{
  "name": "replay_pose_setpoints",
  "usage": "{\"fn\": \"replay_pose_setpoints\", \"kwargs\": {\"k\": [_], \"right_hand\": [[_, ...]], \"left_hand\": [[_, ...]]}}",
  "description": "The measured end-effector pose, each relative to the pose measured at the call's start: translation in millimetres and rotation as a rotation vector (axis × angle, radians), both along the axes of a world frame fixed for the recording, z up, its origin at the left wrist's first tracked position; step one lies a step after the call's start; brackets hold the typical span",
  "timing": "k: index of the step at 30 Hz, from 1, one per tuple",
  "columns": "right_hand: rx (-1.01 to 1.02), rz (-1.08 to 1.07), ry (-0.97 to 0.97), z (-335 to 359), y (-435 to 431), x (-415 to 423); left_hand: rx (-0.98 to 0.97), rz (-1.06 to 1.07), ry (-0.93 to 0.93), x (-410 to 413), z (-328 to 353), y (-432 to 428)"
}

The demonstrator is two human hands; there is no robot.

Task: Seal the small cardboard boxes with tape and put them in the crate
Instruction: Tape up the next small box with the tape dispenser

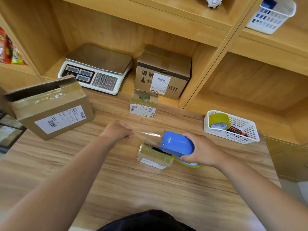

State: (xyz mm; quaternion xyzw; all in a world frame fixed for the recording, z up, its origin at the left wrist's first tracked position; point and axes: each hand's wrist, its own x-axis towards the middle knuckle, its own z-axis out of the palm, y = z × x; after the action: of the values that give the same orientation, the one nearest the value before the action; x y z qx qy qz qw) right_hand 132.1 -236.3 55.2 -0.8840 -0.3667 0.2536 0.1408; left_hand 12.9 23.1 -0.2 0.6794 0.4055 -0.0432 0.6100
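The work surface is a wood-grain table (150, 189) set against wooden shelving (233, 47). At the back stand a digital scale (95, 72) and a large cardboard box (162, 72). Just in front of the large box is a small open-topped box (144, 104). A medium box (50, 107) with a shipping label lies tilted at the left.

A small cardboard box (154, 155) lies near the table centre, between the two arms, with its top flaps parted to show a dark gap.

The right hand (201, 149) grips a blue tape dispenser (176, 145), fingers curled round its body. The dispenser sits over the right end of the small cardboard box.

The left hand (118, 130) is closed in a fist and pinches the free end of a clear tape strip (146, 133). The strip spans from the dispenser mouth to the left hand, above the box.

A white basket (250, 135) at the right holds a spare tape roll (219, 121).
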Motion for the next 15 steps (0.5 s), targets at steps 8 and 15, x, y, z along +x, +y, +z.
{"fn": "replay_pose_setpoints", "kwargs": {"k": [8, 15], "right_hand": [[0.026, -0.047, 0.044, -10.5, 2.1, -1.3], [-0.073, 0.001, -0.07, -25.7, 6.4, -4.9]], "left_hand": [[0.009, 0.073, -0.015, -6.0, -17.0, 16.7], [0.088, 0.077, 0.041, -5.5, -32.4, 9.6]]}}
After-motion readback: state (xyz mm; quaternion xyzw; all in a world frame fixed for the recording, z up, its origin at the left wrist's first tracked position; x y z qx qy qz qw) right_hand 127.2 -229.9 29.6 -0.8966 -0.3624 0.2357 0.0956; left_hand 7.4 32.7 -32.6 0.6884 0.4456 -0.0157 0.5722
